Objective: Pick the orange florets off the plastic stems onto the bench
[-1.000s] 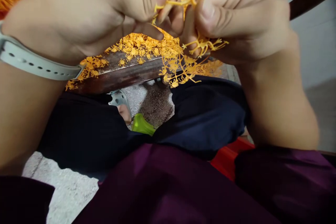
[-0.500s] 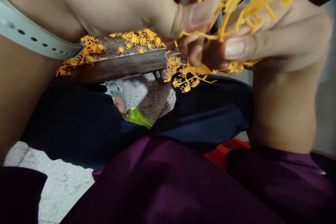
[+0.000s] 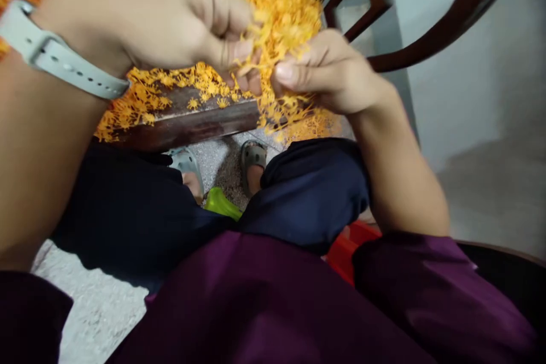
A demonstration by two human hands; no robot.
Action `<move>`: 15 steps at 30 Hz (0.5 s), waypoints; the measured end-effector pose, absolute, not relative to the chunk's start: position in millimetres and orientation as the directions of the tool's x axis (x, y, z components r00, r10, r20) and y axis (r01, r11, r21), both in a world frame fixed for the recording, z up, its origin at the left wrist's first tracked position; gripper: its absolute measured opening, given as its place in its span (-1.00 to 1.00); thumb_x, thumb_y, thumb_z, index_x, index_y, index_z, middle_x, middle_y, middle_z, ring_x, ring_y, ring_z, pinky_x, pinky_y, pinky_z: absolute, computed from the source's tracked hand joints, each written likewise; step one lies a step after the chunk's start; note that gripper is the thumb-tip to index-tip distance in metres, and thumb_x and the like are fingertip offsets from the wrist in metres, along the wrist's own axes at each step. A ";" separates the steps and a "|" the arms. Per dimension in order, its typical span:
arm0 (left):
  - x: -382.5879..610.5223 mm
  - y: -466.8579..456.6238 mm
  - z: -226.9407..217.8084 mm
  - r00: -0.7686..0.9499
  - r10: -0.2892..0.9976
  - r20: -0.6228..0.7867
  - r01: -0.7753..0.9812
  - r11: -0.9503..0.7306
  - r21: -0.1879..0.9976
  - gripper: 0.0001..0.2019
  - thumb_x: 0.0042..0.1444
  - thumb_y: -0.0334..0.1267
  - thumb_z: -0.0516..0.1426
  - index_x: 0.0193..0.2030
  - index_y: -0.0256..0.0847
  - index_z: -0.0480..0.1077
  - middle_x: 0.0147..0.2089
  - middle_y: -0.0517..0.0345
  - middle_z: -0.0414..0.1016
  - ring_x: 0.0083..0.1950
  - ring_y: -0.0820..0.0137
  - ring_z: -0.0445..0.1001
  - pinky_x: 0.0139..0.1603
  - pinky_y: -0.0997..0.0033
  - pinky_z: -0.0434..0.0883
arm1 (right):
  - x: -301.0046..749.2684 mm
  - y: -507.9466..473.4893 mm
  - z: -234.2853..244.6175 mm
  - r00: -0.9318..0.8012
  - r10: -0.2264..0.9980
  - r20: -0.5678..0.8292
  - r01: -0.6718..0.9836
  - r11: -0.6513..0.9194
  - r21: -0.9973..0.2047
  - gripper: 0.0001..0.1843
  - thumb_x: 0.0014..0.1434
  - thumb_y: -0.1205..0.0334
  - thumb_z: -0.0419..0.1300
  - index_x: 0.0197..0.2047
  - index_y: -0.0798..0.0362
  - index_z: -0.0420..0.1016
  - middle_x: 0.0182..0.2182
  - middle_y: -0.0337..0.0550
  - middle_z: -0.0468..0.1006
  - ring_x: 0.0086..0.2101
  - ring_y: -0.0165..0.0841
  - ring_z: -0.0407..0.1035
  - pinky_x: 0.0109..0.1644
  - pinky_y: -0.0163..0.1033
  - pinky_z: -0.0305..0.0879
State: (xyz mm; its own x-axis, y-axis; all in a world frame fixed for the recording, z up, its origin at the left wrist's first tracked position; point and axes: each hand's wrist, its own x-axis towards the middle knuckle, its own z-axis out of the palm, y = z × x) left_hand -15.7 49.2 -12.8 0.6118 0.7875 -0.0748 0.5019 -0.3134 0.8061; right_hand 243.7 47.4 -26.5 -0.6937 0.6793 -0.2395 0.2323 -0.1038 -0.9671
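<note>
While the left hand (image 3: 170, 23) and right hand (image 3: 328, 71) meet fingertip to fingertip, both pinched shut on a tangle of orange strands (image 3: 277, 11), loose orange bits (image 3: 140, 102) lie just below the left hand along a dark wooden table edge (image 3: 191, 125), a grey watch strap (image 3: 55, 57) circles that wrist, and no writing is legible.

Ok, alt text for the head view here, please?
Both hands, left hand and right hand, pinch a clump of small orange plastic pieces above a dark wooden table edge strewn with more; a grey watch strap circles the left wrist.
</note>
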 end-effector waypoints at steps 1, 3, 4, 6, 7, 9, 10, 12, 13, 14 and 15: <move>-19.1 53.0 -13.3 0.590 0.796 -0.134 0.503 -0.233 0.832 -0.61 0.27 -0.61 0.32 -0.54 -0.29 0.39 -0.61 0.42 0.13 -0.53 0.74 0.05 -0.37 0.69 0.33 | 240.2 49.3 -27.0 -0.751 0.642 -0.153 0.222 0.028 -0.975 -0.40 0.27 -0.21 0.46 -0.56 0.05 0.45 -0.61 -0.35 0.07 -0.52 -0.50 -0.12 -0.52 -0.26 -0.06; -25.7 58.4 -17.7 0.545 0.807 -0.226 0.444 -0.050 0.895 -0.64 0.20 -0.63 0.35 -0.53 -0.22 0.46 -0.67 0.41 0.14 -0.56 0.64 0.01 -0.38 0.59 0.39 | 232.4 53.1 -28.0 -0.809 0.584 -0.070 0.212 0.179 -0.961 -0.28 0.30 -0.36 0.34 -0.60 0.02 0.30 -0.63 -0.36 -0.01 -0.55 -0.50 -0.17 -0.48 -0.19 -0.18; -29.0 61.1 -21.9 0.533 0.805 -0.258 0.409 0.022 0.912 -0.68 0.19 -0.60 0.38 -0.50 -0.21 0.50 -0.67 0.39 0.19 -0.54 0.60 0.05 -0.34 0.53 0.44 | 229.0 55.0 -29.1 -0.814 0.575 -0.082 0.238 0.201 -0.950 -0.24 0.33 -0.40 0.29 -0.59 0.01 0.22 -0.62 -0.37 -0.03 -0.54 -0.50 -0.19 -0.46 -0.18 -0.20; -36.0 68.0 -33.3 0.555 0.768 -0.320 0.392 0.098 0.915 -0.76 0.14 -0.55 0.45 -0.39 -0.20 0.56 -0.63 0.36 0.30 -0.50 0.54 0.14 -0.34 0.49 0.41 | 224.6 58.6 -32.9 -0.833 0.544 -0.097 0.277 0.259 -0.925 -0.21 0.37 -0.46 0.19 -0.57 -0.01 0.11 -0.60 -0.38 -0.04 -0.53 -0.49 -0.19 -0.43 -0.20 -0.17; -39.6 72.2 -39.5 0.575 0.737 -0.355 0.408 0.118 0.906 -0.77 0.10 -0.55 0.48 -0.31 -0.20 0.58 -0.60 0.35 0.36 -0.47 0.51 0.18 -0.37 0.49 0.37 | 223.7 60.5 -35.3 -0.852 0.515 -0.098 0.290 0.308 -0.906 -0.21 0.39 -0.47 0.15 -0.56 -0.02 0.07 -0.59 -0.38 -0.04 -0.51 -0.48 -0.18 -0.42 -0.22 -0.15; -45.4 80.9 -50.3 0.579 0.705 -0.409 0.408 0.184 0.894 -0.67 0.01 -0.57 0.51 -0.17 -0.19 0.60 -0.57 0.34 0.41 -0.46 0.48 0.22 -0.39 0.47 0.31 | 223.6 64.4 -39.9 -0.890 0.446 -0.096 0.305 0.426 -0.851 -0.23 0.42 -0.45 0.14 -0.54 -0.02 0.07 -0.58 -0.38 -0.03 -0.50 -0.47 -0.15 -0.39 -0.23 -0.11; -47.1 84.6 -53.8 0.553 0.728 -0.406 0.353 0.237 0.905 -0.64 0.01 -0.57 0.52 -0.12 -0.19 0.61 -0.58 0.35 0.40 -0.46 0.46 0.23 -0.37 0.45 0.34 | 223.9 66.2 -41.3 -0.903 0.420 -0.090 0.305 0.480 -0.822 -0.24 0.42 -0.43 0.15 -0.53 -0.02 0.08 -0.58 -0.37 -0.03 -0.49 -0.46 -0.13 -0.38 -0.23 -0.11; -47.4 89.8 -55.6 0.429 0.825 -0.369 0.151 0.337 0.929 -0.71 0.12 -0.49 0.48 -0.07 -0.20 0.60 -0.61 0.36 0.34 -0.47 0.43 0.29 -0.25 0.38 0.45 | 224.1 68.7 -41.1 -0.913 0.396 -0.093 0.318 0.550 -0.772 -0.27 0.45 -0.37 0.17 -0.52 -0.01 0.11 -0.57 -0.37 -0.01 -0.48 -0.45 -0.07 -0.35 -0.21 -0.10; -46.1 90.9 -54.4 0.364 0.856 -0.368 0.068 0.369 0.927 -0.78 0.18 -0.43 0.46 -0.08 -0.20 0.59 -0.61 0.37 0.31 -0.46 0.40 0.33 -0.18 0.33 0.49 | 223.4 69.2 -39.7 -0.914 0.395 -0.098 0.327 0.570 -0.754 -0.28 0.46 -0.34 0.16 -0.52 0.00 0.12 -0.57 -0.36 -0.01 -0.47 -0.45 -0.06 -0.34 -0.21 -0.10; -44.2 91.2 -52.5 0.328 0.860 -0.390 0.041 0.400 0.916 -0.82 0.21 -0.40 0.44 -0.11 -0.18 0.58 -0.62 0.37 0.29 -0.46 0.38 0.35 -0.14 0.30 0.51 | 222.2 68.9 -37.6 -0.914 0.393 -0.101 0.333 0.585 -0.740 -0.29 0.48 -0.31 0.16 -0.52 0.00 0.12 -0.57 -0.36 0.00 -0.47 -0.44 -0.04 -0.33 -0.20 -0.10; -42.3 91.0 -50.7 0.323 0.843 -0.431 0.074 0.431 0.899 -0.82 0.19 -0.41 0.45 -0.15 -0.17 0.58 -0.62 0.36 0.27 -0.46 0.36 0.37 -0.13 0.28 0.51 | 220.4 67.9 -35.1 -0.914 0.391 -0.106 0.340 0.596 -0.727 -0.30 0.49 -0.29 0.16 -0.53 0.00 0.12 -0.58 -0.36 0.01 -0.47 -0.44 -0.04 -0.33 -0.20 -0.11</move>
State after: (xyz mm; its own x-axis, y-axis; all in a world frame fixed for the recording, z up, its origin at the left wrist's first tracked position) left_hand -42.3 91.0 -50.7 0.3225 0.8427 -0.4310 0.0742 0.4314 0.8991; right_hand 220.4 67.9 -35.1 -0.9141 0.3913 -0.1064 0.3400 0.5965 -0.7271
